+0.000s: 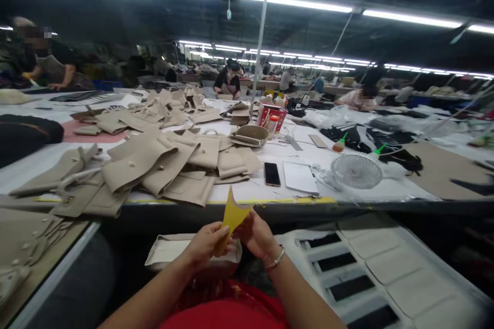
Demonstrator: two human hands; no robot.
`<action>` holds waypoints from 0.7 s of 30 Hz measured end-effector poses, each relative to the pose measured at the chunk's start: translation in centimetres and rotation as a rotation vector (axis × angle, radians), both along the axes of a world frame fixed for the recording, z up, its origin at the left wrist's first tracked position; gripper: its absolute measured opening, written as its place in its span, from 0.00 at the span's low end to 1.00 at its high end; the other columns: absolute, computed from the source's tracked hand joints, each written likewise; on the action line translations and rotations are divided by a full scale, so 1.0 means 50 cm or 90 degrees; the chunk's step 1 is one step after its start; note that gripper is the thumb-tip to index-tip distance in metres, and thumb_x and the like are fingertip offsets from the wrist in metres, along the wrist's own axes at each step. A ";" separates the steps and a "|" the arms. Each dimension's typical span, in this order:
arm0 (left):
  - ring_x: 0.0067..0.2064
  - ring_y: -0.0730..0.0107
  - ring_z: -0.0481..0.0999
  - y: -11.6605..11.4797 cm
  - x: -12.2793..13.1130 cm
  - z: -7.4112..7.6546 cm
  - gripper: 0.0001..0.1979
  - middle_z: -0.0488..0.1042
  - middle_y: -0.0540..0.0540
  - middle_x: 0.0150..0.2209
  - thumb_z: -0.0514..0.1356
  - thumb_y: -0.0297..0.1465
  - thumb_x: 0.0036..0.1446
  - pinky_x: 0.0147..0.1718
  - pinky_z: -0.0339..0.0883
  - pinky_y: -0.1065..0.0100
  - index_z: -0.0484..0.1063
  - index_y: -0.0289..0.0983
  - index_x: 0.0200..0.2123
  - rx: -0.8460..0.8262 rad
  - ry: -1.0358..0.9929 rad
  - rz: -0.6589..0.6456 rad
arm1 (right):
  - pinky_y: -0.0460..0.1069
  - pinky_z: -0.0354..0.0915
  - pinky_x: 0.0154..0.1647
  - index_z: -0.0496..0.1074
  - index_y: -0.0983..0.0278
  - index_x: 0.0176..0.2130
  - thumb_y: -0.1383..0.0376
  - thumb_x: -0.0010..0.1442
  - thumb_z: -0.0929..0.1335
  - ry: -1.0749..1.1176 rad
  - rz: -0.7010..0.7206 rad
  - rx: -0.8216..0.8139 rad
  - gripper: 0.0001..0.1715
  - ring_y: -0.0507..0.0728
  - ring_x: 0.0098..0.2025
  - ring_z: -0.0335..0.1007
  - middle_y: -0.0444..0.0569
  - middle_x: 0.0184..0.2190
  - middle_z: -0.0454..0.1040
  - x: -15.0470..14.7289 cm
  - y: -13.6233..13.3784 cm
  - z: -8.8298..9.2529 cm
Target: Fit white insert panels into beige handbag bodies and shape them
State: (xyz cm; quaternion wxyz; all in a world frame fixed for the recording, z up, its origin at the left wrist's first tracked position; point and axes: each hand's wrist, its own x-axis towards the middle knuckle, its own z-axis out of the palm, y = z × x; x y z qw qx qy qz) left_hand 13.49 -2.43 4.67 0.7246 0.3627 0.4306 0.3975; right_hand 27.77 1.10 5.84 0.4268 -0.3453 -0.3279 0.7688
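1. Surface point(257, 185): running just beyond the hands; its near edge is limiting forward reach, so handling is probably going best short of it.
2. Beige pieces point(141, 159): lying in an overlapping heap at the left, some overhanging that edge and crowding this side.
3. Fan point(357, 170): sitting at the right, apart from the hands; any draught could be making light material flutter.
4. Left hand point(208, 241) and right hand point(257, 234): working close together. The left fingers are pinching the yellow piece point(234, 213) low down; the right fingers are curling partly behind it, and whether they are gripping cannot be told.
5. Yellow piece: standing raised and curved between the hands. Good control is likely depending on light, even pressure that is not creasing the bend.
6. Phone point(272, 174): lying beyond the hands, near the heap.
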 end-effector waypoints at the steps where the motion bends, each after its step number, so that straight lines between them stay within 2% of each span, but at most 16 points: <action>1: 0.21 0.76 0.68 -0.013 0.012 0.003 0.20 0.71 0.49 0.23 0.63 0.44 0.46 0.23 0.61 0.73 0.66 0.33 0.32 -0.016 -0.027 -0.013 | 0.53 0.65 0.39 0.69 0.68 0.37 0.46 0.58 0.56 0.057 0.039 -0.027 0.29 0.56 0.33 0.70 0.51 0.27 0.72 -0.010 -0.011 0.000; 3: 0.22 0.75 0.69 -0.028 0.025 0.015 0.20 0.70 0.48 0.23 0.62 0.44 0.46 0.25 0.62 0.71 0.68 0.33 0.32 -0.018 -0.020 -0.043 | 0.52 0.65 0.39 0.69 0.68 0.35 0.46 0.59 0.55 0.112 0.062 -0.011 0.30 0.55 0.30 0.69 0.47 0.22 0.68 -0.014 -0.026 0.012; 4: 0.23 0.74 0.69 -0.027 0.023 0.022 0.19 0.71 0.48 0.23 0.62 0.44 0.46 0.26 0.63 0.70 0.69 0.33 0.32 0.009 0.026 -0.060 | 0.51 0.65 0.38 0.68 0.67 0.34 0.46 0.59 0.55 0.105 0.052 0.023 0.29 0.54 0.28 0.67 0.44 0.20 0.65 -0.007 -0.030 0.021; 6: 0.27 0.70 0.71 -0.009 0.003 0.035 0.18 0.73 0.47 0.26 0.62 0.43 0.46 0.30 0.64 0.68 0.72 0.33 0.31 0.118 0.193 -0.089 | 0.50 0.64 0.34 0.66 0.65 0.32 0.47 0.61 0.52 -0.030 0.001 0.120 0.29 0.51 0.22 0.63 0.40 0.16 0.59 0.021 -0.028 0.036; 8: 0.34 0.66 0.73 0.025 -0.032 0.037 0.16 0.75 0.46 0.29 0.61 0.43 0.47 0.36 0.64 0.67 0.73 0.34 0.30 0.217 0.344 -0.060 | 0.48 0.64 0.31 0.65 0.65 0.32 0.50 0.64 0.45 -0.387 -0.030 0.246 0.33 0.50 0.20 0.61 0.42 0.17 0.60 0.058 -0.020 0.042; 10: 0.39 0.63 0.74 0.060 -0.062 0.026 0.18 0.77 0.45 0.33 0.59 0.43 0.48 0.42 0.63 0.65 0.73 0.35 0.35 0.194 0.367 -0.028 | 0.48 0.63 0.32 0.67 0.66 0.32 0.53 0.65 0.42 -0.773 0.001 0.352 0.36 0.52 0.25 0.65 0.48 0.22 0.68 0.090 -0.012 0.034; 12: 0.41 0.61 0.74 0.087 -0.072 0.006 0.19 0.77 0.42 0.35 0.58 0.42 0.48 0.43 0.63 0.63 0.72 0.33 0.38 0.133 0.332 -0.049 | 0.49 0.62 0.36 0.69 0.67 0.30 0.55 0.66 0.45 -0.985 0.074 0.409 0.34 0.55 0.32 0.69 0.54 0.28 0.73 0.102 -0.008 0.013; 14: 0.41 0.60 0.75 0.104 -0.061 -0.017 0.21 0.78 0.41 0.34 0.59 0.40 0.47 0.45 0.63 0.62 0.71 0.31 0.41 0.099 0.304 -0.095 | 0.51 0.62 0.37 0.70 0.68 0.30 0.55 0.65 0.50 -1.043 0.130 0.415 0.30 0.58 0.34 0.71 0.57 0.30 0.74 0.093 -0.010 -0.014; 17: 0.40 0.61 0.75 0.120 -0.031 -0.045 0.26 0.78 0.43 0.29 0.58 0.38 0.50 0.45 0.61 0.62 0.65 0.29 0.50 0.067 0.287 -0.126 | 0.52 0.64 0.35 0.72 0.68 0.33 0.57 0.65 0.50 -1.126 0.191 0.419 0.30 0.60 0.34 0.72 0.59 0.31 0.75 0.055 -0.010 -0.048; 19: 0.38 0.62 0.76 0.131 -0.019 -0.057 0.29 0.78 0.45 0.25 0.56 0.39 0.52 0.44 0.62 0.62 0.59 0.28 0.55 0.035 0.277 -0.139 | 0.52 0.64 0.35 0.72 0.68 0.35 0.58 0.66 0.49 -1.163 0.225 0.427 0.30 0.61 0.35 0.73 0.59 0.32 0.75 0.032 -0.004 -0.059; 21: 0.35 0.62 0.76 0.144 -0.017 -0.064 0.30 0.77 0.46 0.24 0.54 0.42 0.54 0.41 0.63 0.62 0.58 0.30 0.55 0.000 0.263 -0.161 | 0.53 0.65 0.35 0.72 0.68 0.36 0.58 0.66 0.49 -1.186 0.257 0.442 0.30 0.61 0.36 0.73 0.58 0.33 0.75 0.020 0.006 -0.062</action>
